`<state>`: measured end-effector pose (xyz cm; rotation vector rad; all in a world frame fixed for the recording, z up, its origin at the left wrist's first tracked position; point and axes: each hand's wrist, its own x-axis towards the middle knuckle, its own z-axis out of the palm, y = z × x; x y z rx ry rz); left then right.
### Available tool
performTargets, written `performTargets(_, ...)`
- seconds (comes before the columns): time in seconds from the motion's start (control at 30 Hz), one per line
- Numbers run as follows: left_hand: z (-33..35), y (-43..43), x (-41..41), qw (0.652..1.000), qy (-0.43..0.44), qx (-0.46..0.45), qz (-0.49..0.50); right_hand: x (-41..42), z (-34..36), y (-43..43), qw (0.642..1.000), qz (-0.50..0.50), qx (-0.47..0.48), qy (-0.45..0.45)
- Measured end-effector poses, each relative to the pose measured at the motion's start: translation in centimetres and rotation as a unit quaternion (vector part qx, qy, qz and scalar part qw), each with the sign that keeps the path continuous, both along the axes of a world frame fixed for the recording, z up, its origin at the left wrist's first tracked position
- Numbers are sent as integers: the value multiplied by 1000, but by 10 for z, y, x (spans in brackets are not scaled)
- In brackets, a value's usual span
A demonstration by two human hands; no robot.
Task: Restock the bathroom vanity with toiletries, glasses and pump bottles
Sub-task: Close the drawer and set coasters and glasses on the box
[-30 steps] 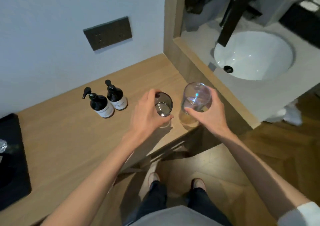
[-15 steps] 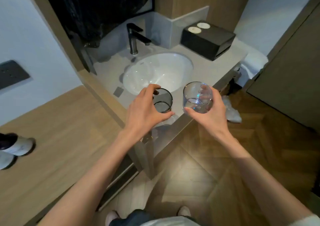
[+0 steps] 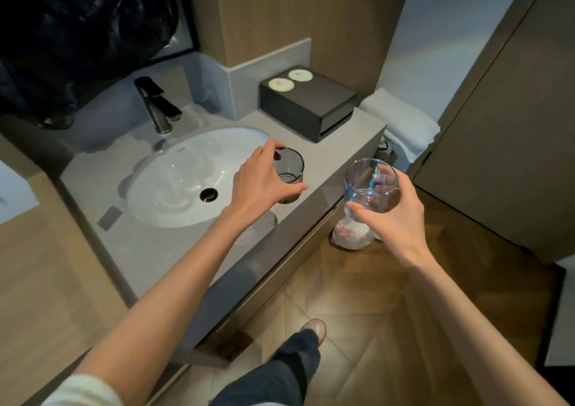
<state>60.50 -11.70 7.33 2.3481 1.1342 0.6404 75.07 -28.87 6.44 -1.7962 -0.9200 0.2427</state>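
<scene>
bare grey counter [image 3: 340, 150] lay open between the white basin [image 3: 180, 172] and the black box [image 3: 311, 104], partly taken by the left hand [image 3: 261, 181] gripping a smoked glass [image 3: 291, 166], while the faucet [image 3: 155, 104] stood at the back and the right hand [image 3: 395, 216] held its clear glass [image 3: 370, 184] over open floor [image 3: 373, 281].

Person in a pale top, dark jeans and a light shoe

The left sleeve [image 3: 84, 390] was off-white, soft-looking cloth, seen only at the lower left corner, and it ended high on the arm, so the forearm below it was bare. The right arm was bare right to the picture's edge. The left hand [image 3: 261, 181] and the right hand [image 3: 395, 216] were uncovered. One trouser leg [image 3: 280, 377] was dark blue denim, creased along its length, and it reached down to a shoe [image 3: 315, 328] with a pale, rounded, faintly pinkish toe.
</scene>
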Motion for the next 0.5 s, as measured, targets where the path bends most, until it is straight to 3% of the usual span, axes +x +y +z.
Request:
performTargets(0.2, -31, 56, 80, 1000, 11, -12, 23, 79, -14, 56, 1000, 15, -6, 0)
performTargets(0.5, -57, 125, 164, 993, 44, -59, 94, 179, -11, 160, 992, 123, -31, 15)
